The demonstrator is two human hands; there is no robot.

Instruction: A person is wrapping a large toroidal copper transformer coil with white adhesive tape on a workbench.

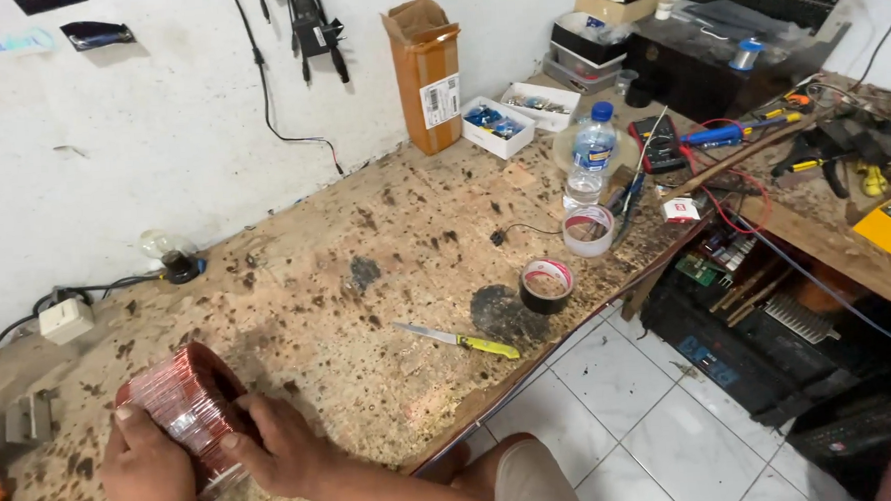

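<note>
Both left hand (pixel 147 472) and right hand (pixel 279 450) gripped the shiny red copper coil (pixel 184 404) near the worktop (pixel 366 274) front edge, open room toward the knife (pixel 457 339).

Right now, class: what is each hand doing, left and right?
Left hand: closed around the red coil, holding it.
Right hand: fingers pressed on the same coil, holding it.

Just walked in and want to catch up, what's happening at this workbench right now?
A person holds a round coil wrapped in reddish copper wire with both hands at the near corner of a worn, stained wooden workbench. The left hand cups it from below, and the right hand presses its side. Farther along the bench lie a yellow-handled knife, a black tape roll, a pale tape roll and a water bottle, all untouched.
</note>
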